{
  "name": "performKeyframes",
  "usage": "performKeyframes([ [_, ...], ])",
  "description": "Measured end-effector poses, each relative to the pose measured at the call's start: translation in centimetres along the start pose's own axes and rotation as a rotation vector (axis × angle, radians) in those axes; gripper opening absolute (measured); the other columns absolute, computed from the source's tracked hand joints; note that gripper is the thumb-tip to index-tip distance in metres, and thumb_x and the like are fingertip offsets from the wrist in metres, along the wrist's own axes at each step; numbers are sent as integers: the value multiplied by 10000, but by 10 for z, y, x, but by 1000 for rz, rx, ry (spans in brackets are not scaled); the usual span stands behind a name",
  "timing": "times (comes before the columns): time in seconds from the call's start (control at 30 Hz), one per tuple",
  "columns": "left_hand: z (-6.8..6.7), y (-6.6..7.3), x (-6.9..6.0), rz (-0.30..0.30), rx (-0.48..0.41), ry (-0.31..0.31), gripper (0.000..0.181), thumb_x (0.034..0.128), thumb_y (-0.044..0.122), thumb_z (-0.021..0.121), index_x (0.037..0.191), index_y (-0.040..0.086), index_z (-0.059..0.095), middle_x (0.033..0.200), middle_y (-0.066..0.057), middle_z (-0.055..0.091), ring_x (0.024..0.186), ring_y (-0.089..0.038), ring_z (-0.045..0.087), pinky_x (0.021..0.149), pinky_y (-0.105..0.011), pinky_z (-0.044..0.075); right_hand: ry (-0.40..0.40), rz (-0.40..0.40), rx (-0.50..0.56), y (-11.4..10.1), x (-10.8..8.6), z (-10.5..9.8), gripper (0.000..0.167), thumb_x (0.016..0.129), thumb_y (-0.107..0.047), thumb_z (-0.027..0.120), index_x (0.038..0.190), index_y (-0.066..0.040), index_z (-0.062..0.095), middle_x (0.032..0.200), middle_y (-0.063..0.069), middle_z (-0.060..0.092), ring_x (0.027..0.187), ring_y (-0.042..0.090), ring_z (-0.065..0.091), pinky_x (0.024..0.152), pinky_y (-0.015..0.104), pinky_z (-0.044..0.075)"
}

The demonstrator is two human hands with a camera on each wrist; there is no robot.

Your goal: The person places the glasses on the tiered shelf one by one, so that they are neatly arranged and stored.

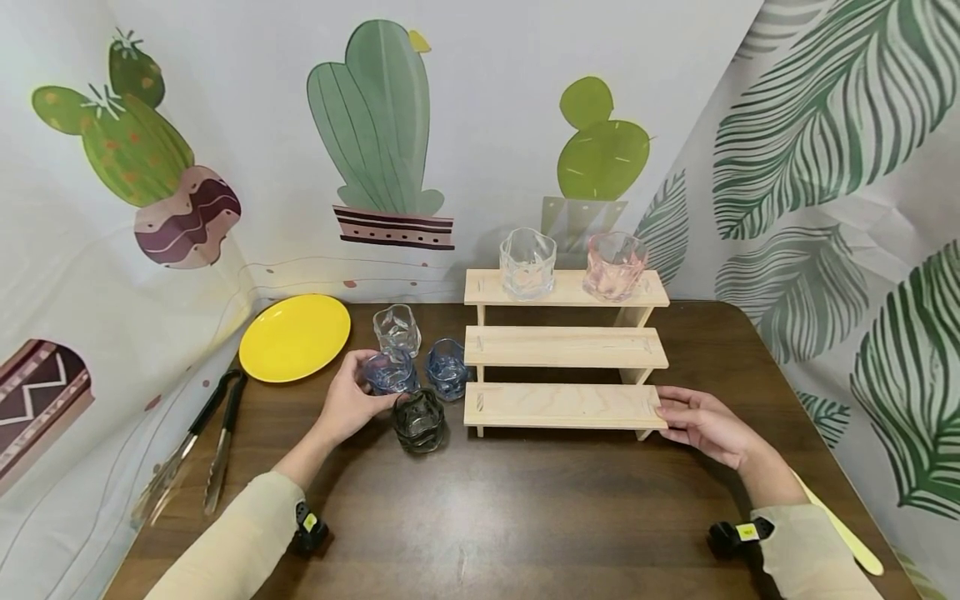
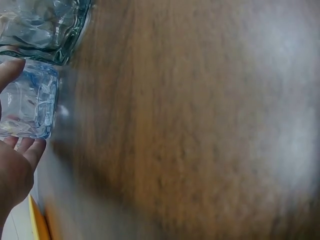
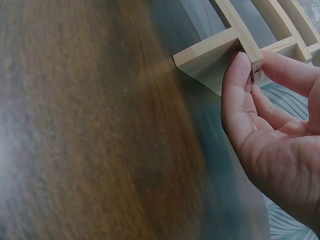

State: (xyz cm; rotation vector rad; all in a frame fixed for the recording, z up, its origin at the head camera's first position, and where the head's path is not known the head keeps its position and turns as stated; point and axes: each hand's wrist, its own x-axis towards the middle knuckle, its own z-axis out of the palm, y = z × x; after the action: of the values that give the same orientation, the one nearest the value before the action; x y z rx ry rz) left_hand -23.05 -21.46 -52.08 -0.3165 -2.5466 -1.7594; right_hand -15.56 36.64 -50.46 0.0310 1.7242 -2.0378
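Observation:
The left hand (image 1: 351,402) grips a blue glass (image 1: 390,372) between thumb and fingers, left of a second blue glass (image 1: 447,370). Behind it stands a clear glass (image 1: 398,330), in front a dark grey glass (image 1: 419,422). In the left wrist view the held blue glass (image 2: 30,100) is beside the dark glass (image 2: 42,30). The right hand (image 1: 708,425) pinches the right end of the lowest board of a three-step wooden rack (image 1: 562,406); the right wrist view shows its thumb and fingers (image 3: 238,70) around the board's end. On the top step are a clear glass (image 1: 528,265) and a pink glass (image 1: 615,268).
A yellow plate (image 1: 295,337) lies at the back left of the brown table (image 1: 465,517). Black-handled tongs (image 1: 217,450) lie at the left edge. A pale yellow utensil (image 1: 847,533) lies partly under the right forearm. Printed cloth hangs behind the table.

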Motion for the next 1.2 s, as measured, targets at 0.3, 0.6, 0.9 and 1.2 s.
performKeyframes([
  [0.3, -4, 5, -8, -3, 45, 49, 783, 756, 62, 939, 1383, 43, 470, 1308, -170, 609, 1210, -355, 607, 1021, -565, 493, 15, 5, -12, -1, 0, 3, 539, 1039, 6, 559, 1497, 126, 301, 1180, 63, 651, 1015, 152, 682, 844, 294, 589],
  [0.6, -11, 22, -12, -40, 43, 173, 831, 723, 200, 983, 1395, 81, 510, 1315, -131, 634, 1220, -278, 586, 1055, -484, 475, 28, 17, -21, 0, 0, 2, 541, 1041, -2, 566, 1498, 116, 302, 1174, 63, 651, 1008, 151, 685, 842, 293, 591],
  [0.9, -20, 56, -12, -31, 22, 260, 841, 708, 187, 990, 1413, 114, 538, 1316, -71, 637, 1200, -235, 587, 1027, -314, 491, 16, 8, -18, -2, -1, 2, 499, 1042, -1, 561, 1477, 99, 337, 1174, 65, 648, 1006, 153, 684, 843, 295, 592],
  [1.2, -10, 93, -12, 87, -35, 241, 820, 693, 107, 987, 1399, 122, 571, 1285, -91, 676, 1169, -241, 616, 923, -235, 516, 15, 5, -17, -2, -1, 2, 441, 1039, 1, 565, 1444, 53, 397, 1171, 64, 650, 1004, 154, 686, 843, 294, 591],
])
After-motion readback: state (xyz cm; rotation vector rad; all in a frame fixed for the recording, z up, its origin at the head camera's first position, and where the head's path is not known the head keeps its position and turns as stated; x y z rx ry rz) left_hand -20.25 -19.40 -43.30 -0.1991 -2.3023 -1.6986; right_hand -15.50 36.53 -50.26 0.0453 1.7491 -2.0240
